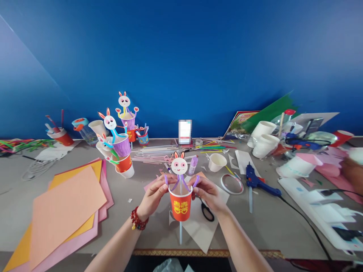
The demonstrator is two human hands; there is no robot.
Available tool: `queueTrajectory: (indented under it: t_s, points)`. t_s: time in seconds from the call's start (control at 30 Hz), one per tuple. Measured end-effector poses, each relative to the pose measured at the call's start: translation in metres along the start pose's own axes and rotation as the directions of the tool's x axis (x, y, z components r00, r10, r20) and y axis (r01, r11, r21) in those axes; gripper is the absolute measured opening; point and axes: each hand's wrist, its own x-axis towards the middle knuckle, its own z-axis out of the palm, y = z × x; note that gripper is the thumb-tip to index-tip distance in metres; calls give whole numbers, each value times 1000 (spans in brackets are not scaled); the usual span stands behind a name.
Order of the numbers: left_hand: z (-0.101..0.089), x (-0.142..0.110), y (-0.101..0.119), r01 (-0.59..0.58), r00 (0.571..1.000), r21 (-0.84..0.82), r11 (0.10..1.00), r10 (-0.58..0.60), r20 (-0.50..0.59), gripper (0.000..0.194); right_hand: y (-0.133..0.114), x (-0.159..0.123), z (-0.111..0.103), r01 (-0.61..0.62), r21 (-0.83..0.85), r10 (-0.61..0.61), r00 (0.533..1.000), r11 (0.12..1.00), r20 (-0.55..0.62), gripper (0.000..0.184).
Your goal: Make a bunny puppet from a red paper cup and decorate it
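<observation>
In front of me is a red paper cup [180, 213] with yellow characters, a pale straw [180, 233] sticking out below it. A white paper rabbit head [179, 166] with pink-red ears rises above the cup's rim. Purple pipe cleaners [185, 182] run from under the head out over the rim on both sides, with bent ends. My left hand [153, 194], a red bead bracelet at the wrist, pinches the left pipe cleaner beside the rim. On the other side my right hand [210, 193] pinches the right one. Black-handled scissors [208, 212] lie partly hidden behind my right hand.
Stacked coloured paper [68, 211] lies at left, with finished rabbit cups [119, 145] behind. A white cup [217, 162], tape roll [231, 184] and blue glue gun [259, 181] stand or lie right of centre. A power strip [312, 215] with cords fills the right.
</observation>
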Motion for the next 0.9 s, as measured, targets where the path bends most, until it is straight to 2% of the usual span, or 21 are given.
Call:
queueTrajectory:
  t_s: [0.13,0.23,0.33,0.43,0.6,0.7,0.8,0.9]
  points:
    - [1,-2,-1,-17,1000,35,999,17,-15,29,0,1,-2,-73,60,73,997,996,4,20]
    - [3,-2,-4,-23,998,-23,999,21,-60,29,-3,1,0,-102,65,100,994,993,33,19]
    - [6,0,-4,5,996,-163,987,-19,-82,29,-5,0,2,-86,48,82,993,995,84,17]
    - [10,1,-2,5,997,-259,966,-25,-74,19,-5,0,2,-61,45,56,994,997,96,15]
    - [13,2,0,-10,998,-283,959,-6,-56,11,-5,0,0,-26,37,23,996,999,83,15]
    - [12,2,1,-5,997,-277,961,-15,-73,12,-4,-1,0,-23,10,22,999,1000,49,14]
    - [12,2,3,-15,996,-271,962,-8,-83,11,-3,-1,0,-24,12,23,998,1000,62,17]
    - [13,2,5,27,998,-299,954,-43,-48,18,-4,-1,1,-25,11,25,998,1000,61,17]
